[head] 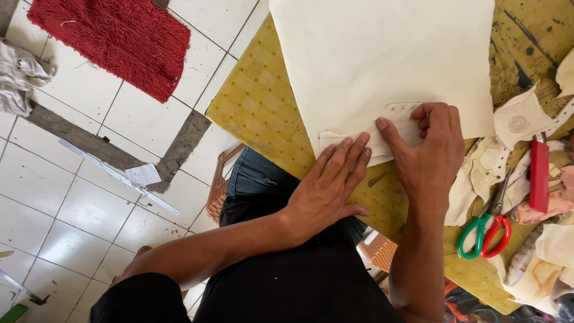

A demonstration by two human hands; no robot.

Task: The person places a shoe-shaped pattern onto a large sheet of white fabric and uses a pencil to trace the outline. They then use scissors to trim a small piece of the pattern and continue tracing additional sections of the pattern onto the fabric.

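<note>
I see my left hand (327, 188) reaching in from the near left, forearm angled across my lap, palm down and fingers spread flat. Its fingertips press on the near edge of a small cream pattern piece (365, 139), so it is open and gripping nothing. My right hand (431, 152) comes up from the near right with the wrist bent inward; thumb and forefinger point left and rest on top of the same piece, the other fingers curled under. It looks like a loose pinch on the piece's far edge, though I cannot tell whether anything is truly clamped.

The pattern piece is a narrow, curved cut-out, pale cream, with a row of small punched holes along its rounded far end. It lies on the near edge of a large cream sheet (382, 54), which is spread over the yellow checked table (257, 101). To the right lie scissors with green and red handles (487, 230), a red utility knife (539, 173) and more cream scraps.
</note>
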